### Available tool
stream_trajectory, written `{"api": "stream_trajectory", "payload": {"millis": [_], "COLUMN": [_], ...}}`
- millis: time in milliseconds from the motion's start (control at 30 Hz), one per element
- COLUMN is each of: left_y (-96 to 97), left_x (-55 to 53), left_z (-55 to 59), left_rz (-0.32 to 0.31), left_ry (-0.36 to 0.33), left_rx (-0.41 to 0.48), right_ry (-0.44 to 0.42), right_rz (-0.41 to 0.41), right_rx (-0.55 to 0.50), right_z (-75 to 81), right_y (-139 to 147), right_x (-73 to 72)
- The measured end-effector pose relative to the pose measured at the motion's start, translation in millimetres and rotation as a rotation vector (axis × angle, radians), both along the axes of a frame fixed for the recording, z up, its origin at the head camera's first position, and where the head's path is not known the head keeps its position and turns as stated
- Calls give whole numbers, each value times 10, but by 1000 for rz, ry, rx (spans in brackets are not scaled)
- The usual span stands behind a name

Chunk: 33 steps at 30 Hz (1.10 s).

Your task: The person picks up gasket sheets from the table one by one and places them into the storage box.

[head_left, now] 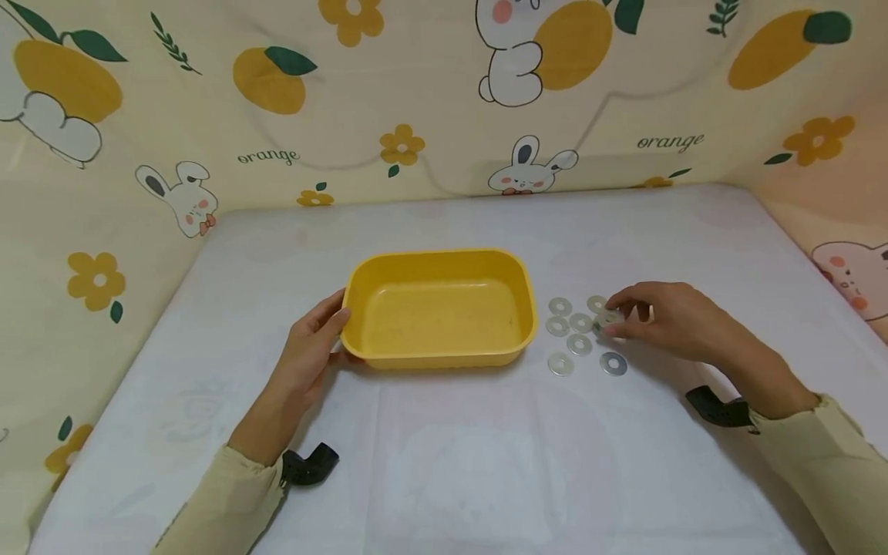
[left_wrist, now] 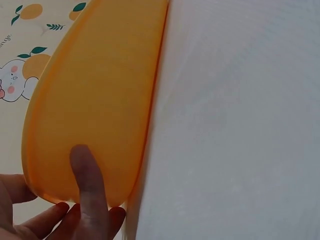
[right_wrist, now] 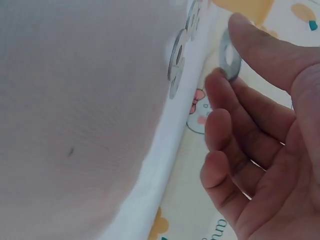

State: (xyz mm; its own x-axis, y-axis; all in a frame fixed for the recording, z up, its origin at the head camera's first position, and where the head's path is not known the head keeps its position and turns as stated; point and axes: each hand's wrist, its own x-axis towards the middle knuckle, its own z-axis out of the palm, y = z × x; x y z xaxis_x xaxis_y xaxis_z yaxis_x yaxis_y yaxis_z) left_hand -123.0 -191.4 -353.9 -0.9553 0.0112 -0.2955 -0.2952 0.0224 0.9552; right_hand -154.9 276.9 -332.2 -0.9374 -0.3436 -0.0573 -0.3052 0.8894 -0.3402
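Observation:
My left hand point(head_left: 312, 351) grips the left end of a yellow plastic tub point(head_left: 437, 308), which is empty. In the left wrist view, the thumb point(left_wrist: 90, 185) lies on the tub's outer wall, while the other fingers are at its end and partly hidden. To the right of the tub, my right hand point(head_left: 669, 316) is low over several flat metal washers point(head_left: 572, 344) on the table. Between its thumb and index fingertip it pinches one washer point(right_wrist: 235, 72), seen plainly in the right wrist view. The remaining fingers of that hand are loosely bent.
A white cloth covers the table point(head_left: 444, 462). Behind it and at both sides rises a cream curtain point(head_left: 416, 85) printed with oranges, flowers and rabbits. One darker washer point(head_left: 622, 364) lies at the near right of the group. Each wrist wears a black strap mount point(head_left: 312, 465).

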Motion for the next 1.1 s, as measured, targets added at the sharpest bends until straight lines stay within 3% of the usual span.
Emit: {"api": "stream_trajectory", "payload": {"millis": [333, 733, 1100], "left_y": [12, -11, -12], "left_x": [-3, 3, 47], "left_z": [-30, -53, 32], "left_rz": [-8, 29, 21], "left_ry": [3, -28, -27], "left_rx": [3, 69, 142], "right_ry": [107, 91, 118], "right_rz": [5, -31, 23], "right_rx": [-51, -84, -127], "right_z": [63, 203, 320], "right_y": [-70, -292, -532], "right_x": [38, 82, 71]}}
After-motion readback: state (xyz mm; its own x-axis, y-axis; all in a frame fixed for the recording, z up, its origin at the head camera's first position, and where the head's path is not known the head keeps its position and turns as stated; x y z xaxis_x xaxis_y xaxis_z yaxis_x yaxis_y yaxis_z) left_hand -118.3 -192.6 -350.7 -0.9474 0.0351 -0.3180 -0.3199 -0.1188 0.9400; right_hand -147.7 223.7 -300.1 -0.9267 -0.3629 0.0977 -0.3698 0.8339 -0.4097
